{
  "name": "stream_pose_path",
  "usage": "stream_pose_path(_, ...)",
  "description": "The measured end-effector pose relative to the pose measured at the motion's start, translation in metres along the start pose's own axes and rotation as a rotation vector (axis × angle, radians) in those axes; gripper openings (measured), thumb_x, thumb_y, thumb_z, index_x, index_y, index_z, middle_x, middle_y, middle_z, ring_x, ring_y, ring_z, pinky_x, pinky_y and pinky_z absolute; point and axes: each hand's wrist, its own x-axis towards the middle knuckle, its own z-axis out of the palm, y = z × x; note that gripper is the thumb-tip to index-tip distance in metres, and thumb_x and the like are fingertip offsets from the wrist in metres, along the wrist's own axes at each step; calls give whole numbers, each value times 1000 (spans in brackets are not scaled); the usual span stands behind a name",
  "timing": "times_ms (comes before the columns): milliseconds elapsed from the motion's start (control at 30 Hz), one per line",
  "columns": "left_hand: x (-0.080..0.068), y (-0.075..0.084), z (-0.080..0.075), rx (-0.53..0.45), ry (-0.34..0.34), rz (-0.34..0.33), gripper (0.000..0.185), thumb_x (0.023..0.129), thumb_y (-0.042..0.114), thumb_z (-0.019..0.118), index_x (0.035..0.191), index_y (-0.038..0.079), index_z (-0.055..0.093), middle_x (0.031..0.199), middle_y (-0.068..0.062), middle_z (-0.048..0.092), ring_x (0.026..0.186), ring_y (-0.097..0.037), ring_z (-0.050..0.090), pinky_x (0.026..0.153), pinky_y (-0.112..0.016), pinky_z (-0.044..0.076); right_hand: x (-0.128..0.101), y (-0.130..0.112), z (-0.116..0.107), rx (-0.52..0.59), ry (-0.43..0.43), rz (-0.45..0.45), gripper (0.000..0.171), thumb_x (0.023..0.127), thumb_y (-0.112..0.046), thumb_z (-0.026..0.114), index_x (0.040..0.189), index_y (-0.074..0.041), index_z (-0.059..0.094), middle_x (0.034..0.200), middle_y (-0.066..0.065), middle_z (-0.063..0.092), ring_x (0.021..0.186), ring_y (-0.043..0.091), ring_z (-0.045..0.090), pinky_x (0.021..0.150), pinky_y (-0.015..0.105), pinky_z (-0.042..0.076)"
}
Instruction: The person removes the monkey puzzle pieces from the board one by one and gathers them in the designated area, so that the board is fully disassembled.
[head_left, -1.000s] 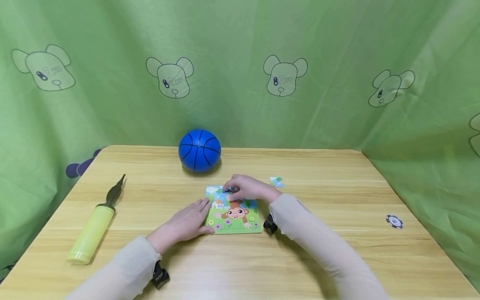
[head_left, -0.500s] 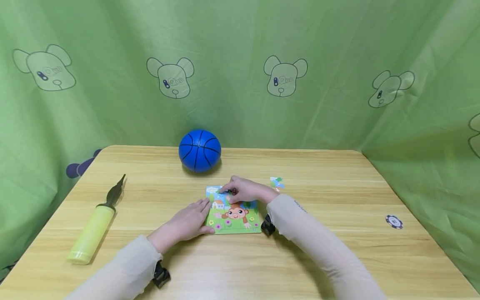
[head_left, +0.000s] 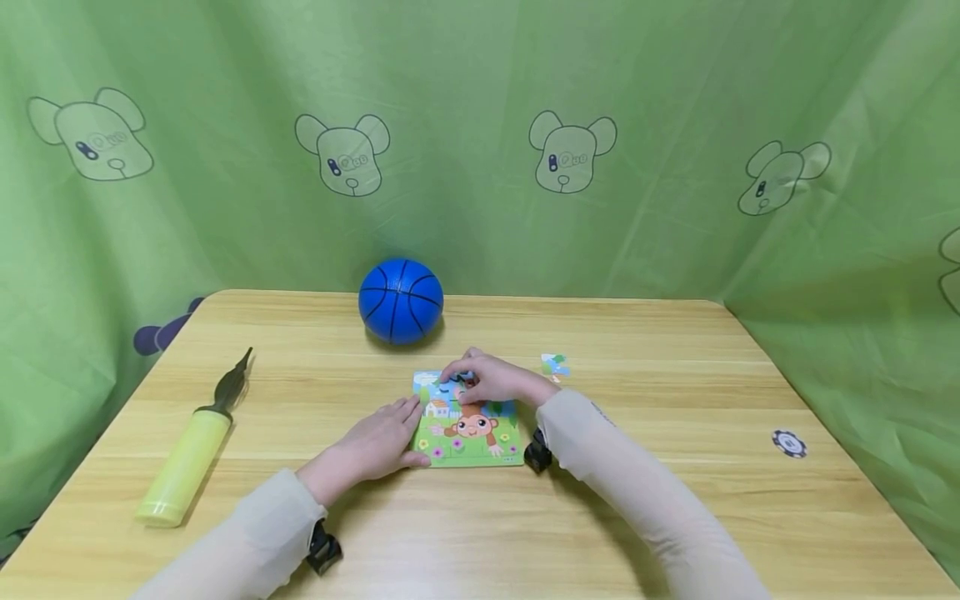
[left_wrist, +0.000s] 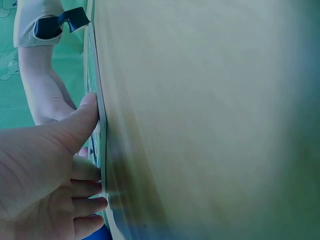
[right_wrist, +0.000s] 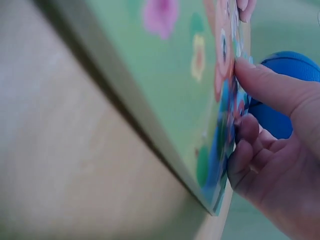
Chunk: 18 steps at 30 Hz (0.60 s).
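A jigsaw puzzle board (head_left: 442,454) with a monkey, a house and flowers lies mid-table. My left hand (head_left: 382,440) rests along its left side with fairly straight fingers, the thumb at the lower corner. The left wrist view shows that thumb (left_wrist: 82,117) touching the board's edge. Over the upper part of the board, my right hand (head_left: 491,377) has its fingers curled and pinches a small puzzle piece (head_left: 469,382), mostly covered by the fingers. In the right wrist view the thumb (right_wrist: 260,82) is down against the picture. Beyond the right hand lies a loose puzzle piece (head_left: 555,365).
A blue ball (head_left: 401,301) with basketball lines stands behind the board. On the left lies a yellow hand pump (head_left: 187,467) with a black nozzle end. A poker chip (head_left: 789,443) is at the right of the wooden table (head_left: 465,542). Green curtains (head_left: 450,217) enclose the table.
My right hand's fingers have shifted slightly over the top of the board, with the piece moving a little among them. The left hand keeps its place.
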Motion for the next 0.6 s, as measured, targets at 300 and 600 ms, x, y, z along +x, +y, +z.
stream_pose_path(300,1,0,0,0,-2,-7,82,86,48,57,137,-10,31,144,-24,26,131,-38,26,107,-45,23,-4,8,0,205,51,42,31,89,-2,57,120,-4,53,102,8,52,75,19,54,67,29,50)
stream_pose_path(600,0,1,-1,-1,-5,-6,82,86,47,57,137,-10,31,144,-24,25,131,-37,26,107,-44,23,-4,18,-4,364,116,51,17,91,-3,55,107,-4,62,81,8,57,64,18,55,59,29,51)
